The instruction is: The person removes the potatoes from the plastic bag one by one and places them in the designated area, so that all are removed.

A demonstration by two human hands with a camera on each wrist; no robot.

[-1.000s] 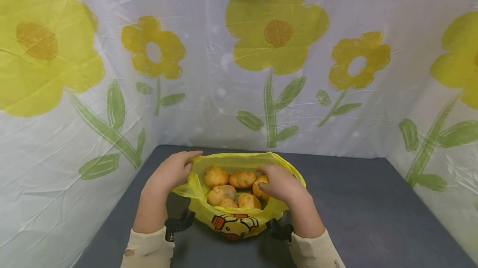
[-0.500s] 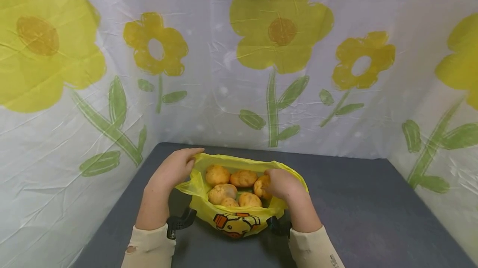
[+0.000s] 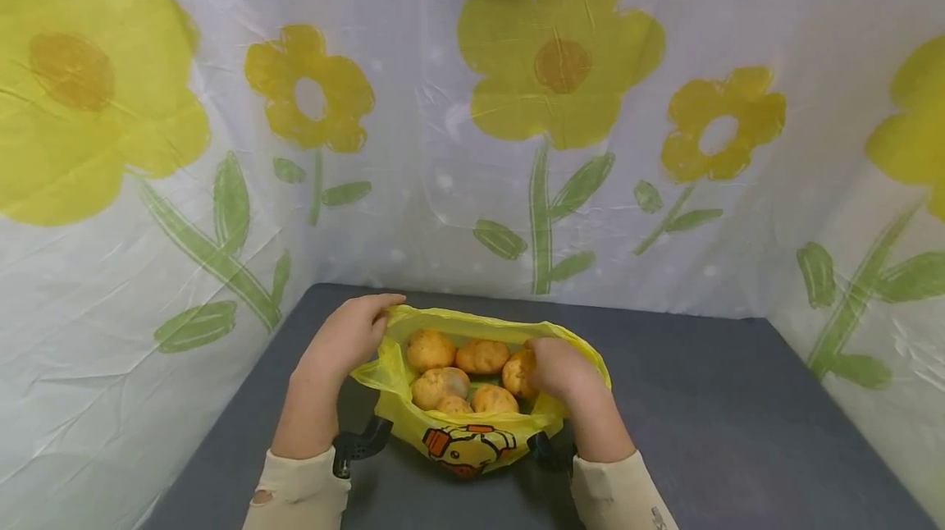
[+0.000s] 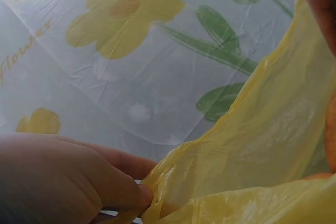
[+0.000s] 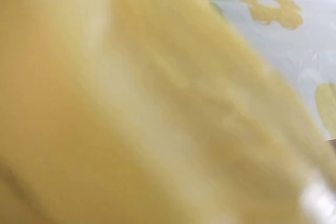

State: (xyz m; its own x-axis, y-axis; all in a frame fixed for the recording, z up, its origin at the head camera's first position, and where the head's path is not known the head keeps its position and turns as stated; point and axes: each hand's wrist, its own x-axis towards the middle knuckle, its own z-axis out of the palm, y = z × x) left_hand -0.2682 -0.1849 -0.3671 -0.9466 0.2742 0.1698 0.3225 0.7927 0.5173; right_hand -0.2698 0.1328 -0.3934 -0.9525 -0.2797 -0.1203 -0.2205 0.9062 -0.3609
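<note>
A yellow plastic bag (image 3: pixel 461 320) stands with its mouth wide on the dark table, a cartoon print on its front. Several potatoes (image 3: pixel 483 356) lie inside. On the left, my left hand (image 3: pixel 343 341) pinches the bag's rim between thumb and fingers; the left wrist view shows the gathered film at the fingertips (image 4: pixel 144 195). My right hand (image 3: pixel 564 366) is inside the bag's right side, its curled fingers on the rightmost potato (image 3: pixel 519 372); the fingertips are hidden. Blurred yellow film (image 5: pixel 157 103) fills most of the right wrist view.
The dark table (image 3: pixel 709 415) extends on both sides of the bag. A white flowered sheet (image 3: pixel 413 185) hangs behind and along both sides. Black wrist mounts (image 3: pixel 362 438) sit beside the bag's front, close to its sides.
My right hand has shifted slightly right, and its fingers have curled down at the rightmost potato. The left hand keeps its hold on the rim.
</note>
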